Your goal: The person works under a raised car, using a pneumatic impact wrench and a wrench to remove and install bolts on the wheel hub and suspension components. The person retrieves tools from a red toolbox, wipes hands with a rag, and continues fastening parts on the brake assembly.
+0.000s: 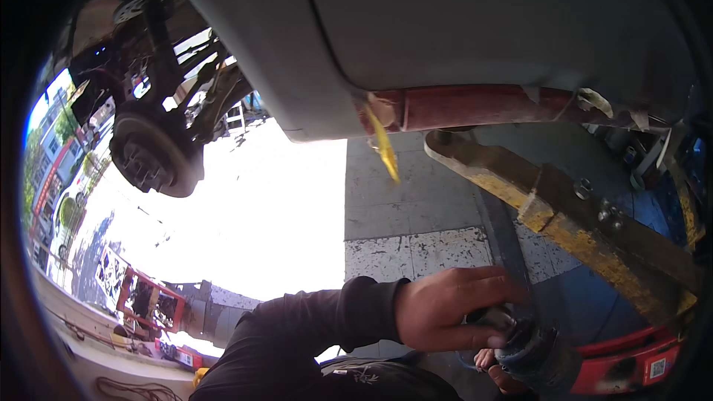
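My left hand (449, 310) reaches in from the lower left in a dark sleeve, its fingers curled and thumb pressed over the metal end (499, 318) of a dark cylindrical tool (546, 360). The tool looks like a power tool, but its exact kind does not show. Below that end, only some fingers of my right hand (505, 376) appear, wrapped against the tool's near side; the rest is hidden behind it. Both hands are low and right of the middle, under the raised car's side.
A raised grey car body (475, 22) with a red sill (475, 108) hangs overhead. A yellow-brown lift arm (564, 215) slants down to the right. A bare wheel hub (156, 152) hangs at left. A yellow strip (384, 150) dangles from the sill. Something red (631, 364) lies beside the tool.
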`<state>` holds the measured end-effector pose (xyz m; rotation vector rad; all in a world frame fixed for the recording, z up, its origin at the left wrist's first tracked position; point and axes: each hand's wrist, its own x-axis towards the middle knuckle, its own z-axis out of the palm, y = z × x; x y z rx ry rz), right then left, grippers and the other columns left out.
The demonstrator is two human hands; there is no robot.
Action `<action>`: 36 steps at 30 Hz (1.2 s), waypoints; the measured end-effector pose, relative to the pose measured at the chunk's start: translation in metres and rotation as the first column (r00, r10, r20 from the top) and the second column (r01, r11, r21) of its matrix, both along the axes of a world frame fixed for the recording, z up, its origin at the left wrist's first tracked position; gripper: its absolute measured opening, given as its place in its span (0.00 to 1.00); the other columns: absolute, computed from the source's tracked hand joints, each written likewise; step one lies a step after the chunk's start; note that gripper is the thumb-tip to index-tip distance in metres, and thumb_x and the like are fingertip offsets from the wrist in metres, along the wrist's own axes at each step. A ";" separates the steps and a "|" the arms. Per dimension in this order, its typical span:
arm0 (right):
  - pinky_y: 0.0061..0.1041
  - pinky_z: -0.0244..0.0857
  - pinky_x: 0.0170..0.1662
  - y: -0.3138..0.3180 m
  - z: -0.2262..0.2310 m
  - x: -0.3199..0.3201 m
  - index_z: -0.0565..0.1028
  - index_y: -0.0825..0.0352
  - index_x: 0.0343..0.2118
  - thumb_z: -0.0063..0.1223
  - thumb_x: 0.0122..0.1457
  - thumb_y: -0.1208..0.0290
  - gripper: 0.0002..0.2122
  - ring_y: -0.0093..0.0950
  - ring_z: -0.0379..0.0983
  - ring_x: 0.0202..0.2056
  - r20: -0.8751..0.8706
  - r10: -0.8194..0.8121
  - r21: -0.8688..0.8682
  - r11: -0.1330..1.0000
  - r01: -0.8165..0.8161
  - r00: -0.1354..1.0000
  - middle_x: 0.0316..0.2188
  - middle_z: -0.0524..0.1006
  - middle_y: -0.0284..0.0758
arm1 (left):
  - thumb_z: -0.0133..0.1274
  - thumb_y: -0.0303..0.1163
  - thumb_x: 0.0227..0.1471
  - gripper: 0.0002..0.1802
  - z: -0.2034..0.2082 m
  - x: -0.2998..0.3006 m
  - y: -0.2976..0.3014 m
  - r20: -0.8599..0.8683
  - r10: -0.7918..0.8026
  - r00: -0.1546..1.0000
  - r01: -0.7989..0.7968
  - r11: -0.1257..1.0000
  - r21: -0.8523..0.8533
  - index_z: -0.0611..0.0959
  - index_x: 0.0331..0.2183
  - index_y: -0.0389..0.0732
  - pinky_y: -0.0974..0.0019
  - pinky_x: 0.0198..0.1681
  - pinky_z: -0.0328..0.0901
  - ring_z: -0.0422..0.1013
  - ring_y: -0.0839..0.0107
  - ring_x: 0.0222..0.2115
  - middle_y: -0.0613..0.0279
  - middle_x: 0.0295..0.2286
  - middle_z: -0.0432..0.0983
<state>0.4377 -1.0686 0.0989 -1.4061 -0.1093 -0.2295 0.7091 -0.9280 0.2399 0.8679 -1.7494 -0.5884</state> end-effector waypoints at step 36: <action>0.39 0.73 0.46 0.650 -0.052 0.425 0.78 0.59 0.56 0.59 0.66 0.64 0.17 0.36 0.79 0.40 0.476 0.425 -0.781 0.607 0.148 0.770 0.35 0.78 0.34 | 0.47 0.48 0.75 0.22 -0.112 0.143 0.733 -0.897 0.396 -0.197 -0.583 0.688 0.432 0.69 0.58 0.42 0.51 0.46 0.78 0.82 0.53 0.44 0.49 0.42 0.82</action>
